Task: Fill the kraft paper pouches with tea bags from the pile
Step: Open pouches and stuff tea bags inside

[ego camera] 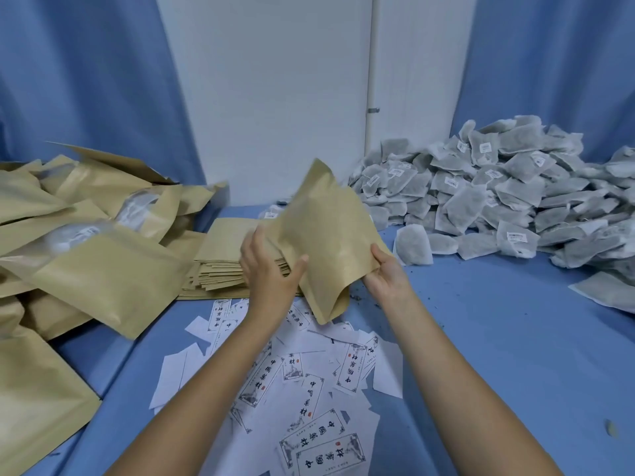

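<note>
Blue cloth-covered table [481,338], bearing a heap of grey-white mesh tea bags [488,190] at far right and tan kraft paper pouches [86,242] piled at left. Between them one tan kraft pouch [326,235] is held tilted above the table, left hand [266,269] and right hand [386,273] each gripping an edge.

Both forearms bare, entering from the bottom edge and converging toward mid-frame. Left forearm [206,389] angles up and to the right; right forearm [446,372] angles up and to the left. Wrists roughly straight. Left hand [268,266]: back of hand toward the camera, thumb [301,262] spread to the right and lying on the front face of a kraft paper pouch [326,228], fingers hidden behind it. Right hand [385,274]: palm turned partly up, thumb on the pouch's right edge, fingers curled underneath. Hands level, close together, not touching.
</note>
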### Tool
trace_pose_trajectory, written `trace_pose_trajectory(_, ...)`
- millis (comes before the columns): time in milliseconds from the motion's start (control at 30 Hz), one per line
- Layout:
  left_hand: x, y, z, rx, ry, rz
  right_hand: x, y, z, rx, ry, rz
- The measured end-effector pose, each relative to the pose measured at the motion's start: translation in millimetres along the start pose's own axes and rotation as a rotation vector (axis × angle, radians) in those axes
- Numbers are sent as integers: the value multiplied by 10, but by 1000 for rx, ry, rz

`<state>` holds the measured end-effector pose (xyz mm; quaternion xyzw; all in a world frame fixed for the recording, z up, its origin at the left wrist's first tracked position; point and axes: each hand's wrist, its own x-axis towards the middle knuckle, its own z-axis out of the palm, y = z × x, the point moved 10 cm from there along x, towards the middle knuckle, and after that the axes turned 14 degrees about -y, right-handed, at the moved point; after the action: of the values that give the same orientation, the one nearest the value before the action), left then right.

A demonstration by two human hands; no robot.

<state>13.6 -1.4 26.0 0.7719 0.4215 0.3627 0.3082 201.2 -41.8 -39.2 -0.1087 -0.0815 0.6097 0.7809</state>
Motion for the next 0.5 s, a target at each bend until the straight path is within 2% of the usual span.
trace_pose_trajectory(67, -98, -544, 350, -401, -209, -403, 17, 36, -171, 111, 38, -56)
trace_pose_trajectory(100, -172, -644, 607, -691, -332, -495, 27, 51, -243, 132, 49, -76)
trace_pose_trajectory(133, -226, -635, 812, -962, -420, -524, 29, 82, -297, 134, 59, -82)
trace_pose_trajectory(200, -258, -598, 1021, -1274, -470, -532, 57, 170, -362, 123, 48, -63)
trace_pose_trajectory(267, -227, -625, 1090, -1334, -429, -523, 75, 172, -408, 12, 48, -70)
trace_pose_trajectory(400, -126, -907, 838, -1015, -223, -462, -25, -143, -649, -388, 180, -170)
trace_pose_trajectory(500, -163, -1058, 792, -985, -171, -427, -142, -308, -795, -622, 260, -179)
